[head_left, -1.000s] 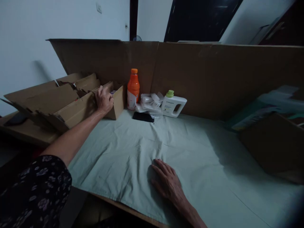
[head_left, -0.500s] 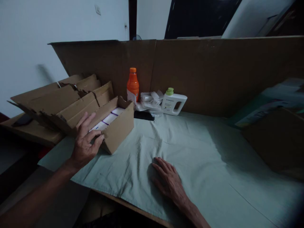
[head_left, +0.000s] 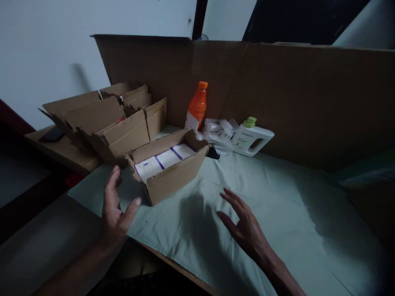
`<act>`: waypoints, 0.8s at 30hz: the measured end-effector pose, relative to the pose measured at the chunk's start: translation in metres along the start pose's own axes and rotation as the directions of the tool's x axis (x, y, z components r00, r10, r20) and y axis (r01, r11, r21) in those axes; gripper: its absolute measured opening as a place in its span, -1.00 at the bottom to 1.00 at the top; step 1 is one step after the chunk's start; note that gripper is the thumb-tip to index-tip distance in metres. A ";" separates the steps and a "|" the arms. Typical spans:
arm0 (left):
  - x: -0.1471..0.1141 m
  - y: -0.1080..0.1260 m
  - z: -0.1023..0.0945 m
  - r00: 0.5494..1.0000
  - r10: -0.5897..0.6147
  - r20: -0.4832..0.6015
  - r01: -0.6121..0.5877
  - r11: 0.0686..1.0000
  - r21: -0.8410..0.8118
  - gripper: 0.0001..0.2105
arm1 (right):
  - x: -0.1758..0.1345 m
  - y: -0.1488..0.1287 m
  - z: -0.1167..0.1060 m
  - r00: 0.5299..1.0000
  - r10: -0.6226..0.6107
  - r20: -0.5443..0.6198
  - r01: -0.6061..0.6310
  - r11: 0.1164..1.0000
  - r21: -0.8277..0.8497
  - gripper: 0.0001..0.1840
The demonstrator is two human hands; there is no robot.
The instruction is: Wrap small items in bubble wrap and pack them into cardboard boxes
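A small open cardboard box rests on the cloth-covered table, with several white packs with purple edges lined up inside. Just off its near left corner is my left hand, thumb and fingers apart, holding nothing. My right hand hovers over the pale green cloth to the right of the box, fingers spread and a shadow beneath it. Neither hand touches the box.
Larger cardboard boxes stand at the left. Behind are an orange bottle, clear plastic packaging and a white jug with a green cap. A tall cardboard panel closes off the back.
My left hand has come away from the box and opened wider. The right hand has lifted off the cloth. The box now sits apart from the larger boxes, and the view has shifted left.
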State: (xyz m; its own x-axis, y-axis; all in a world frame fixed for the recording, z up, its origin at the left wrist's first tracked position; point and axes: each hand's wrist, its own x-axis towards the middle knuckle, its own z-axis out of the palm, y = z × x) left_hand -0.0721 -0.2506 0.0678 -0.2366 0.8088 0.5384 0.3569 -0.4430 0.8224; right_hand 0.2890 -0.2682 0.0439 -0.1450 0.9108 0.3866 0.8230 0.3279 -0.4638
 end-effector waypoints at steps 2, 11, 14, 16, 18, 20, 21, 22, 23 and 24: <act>-0.012 -0.009 0.007 0.987 -0.145 0.072 0.150 0.986 -0.074 -0.24 | 0.039 -0.009 0.005 0.999 0.047 -0.006 -0.046 0.994 0.098 -0.38; -0.009 -0.014 0.020 0.890 -0.356 0.285 0.405 0.904 -0.135 -0.28 | 0.125 -0.026 0.045 0.964 0.072 0.256 -0.211 0.793 0.572 -0.25; -0.005 -0.009 0.025 0.870 -0.377 0.318 0.431 0.895 -0.117 -0.32 | 0.093 -0.026 0.035 0.979 0.097 0.177 -0.181 0.810 0.558 -0.27; -0.005 -0.004 0.033 0.850 -0.390 0.355 0.446 0.891 -0.090 -0.36 | 0.062 -0.024 0.022 0.984 0.136 0.112 -0.174 0.848 0.501 -0.33; -0.005 0.001 0.045 0.832 -0.373 0.410 0.437 0.897 -0.070 -0.41 | 0.029 -0.021 0.006 0.978 0.203 0.053 -0.206 0.882 0.423 -0.42; -0.005 0.008 0.061 0.820 -0.334 0.465 0.412 0.908 -0.076 -0.45 | -0.004 -0.017 -0.009 0.958 0.286 -0.015 -0.263 0.900 0.349 -0.48; -0.004 0.011 0.070 0.816 -0.310 0.488 0.399 0.913 -0.087 -0.46 | -0.018 -0.016 -0.016 0.946 0.320 -0.050 -0.289 0.903 0.318 -0.50; -0.004 0.014 0.079 0.809 -0.287 0.512 0.390 0.915 -0.103 -0.45 | -0.031 -0.014 -0.022 0.934 0.349 -0.079 -0.313 0.903 0.294 -0.52; -0.003 0.017 0.088 0.801 -0.264 0.537 0.384 0.915 -0.123 -0.44 | -0.042 -0.013 -0.026 0.922 0.374 -0.104 -0.334 0.901 0.277 -0.53; -0.002 0.019 0.095 0.792 -0.241 0.561 0.381 0.913 -0.145 -0.42 | -0.050 -0.012 -0.030 0.910 0.396 -0.122 -0.355 0.897 0.264 -0.54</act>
State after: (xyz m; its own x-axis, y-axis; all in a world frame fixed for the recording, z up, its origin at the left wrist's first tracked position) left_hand 0.0213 -0.2243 0.0651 0.2332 0.9644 0.1249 0.1054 -0.1527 0.9826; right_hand 0.3028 -0.3258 0.0543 0.2609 0.9282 0.2652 0.6442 0.0372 -0.7639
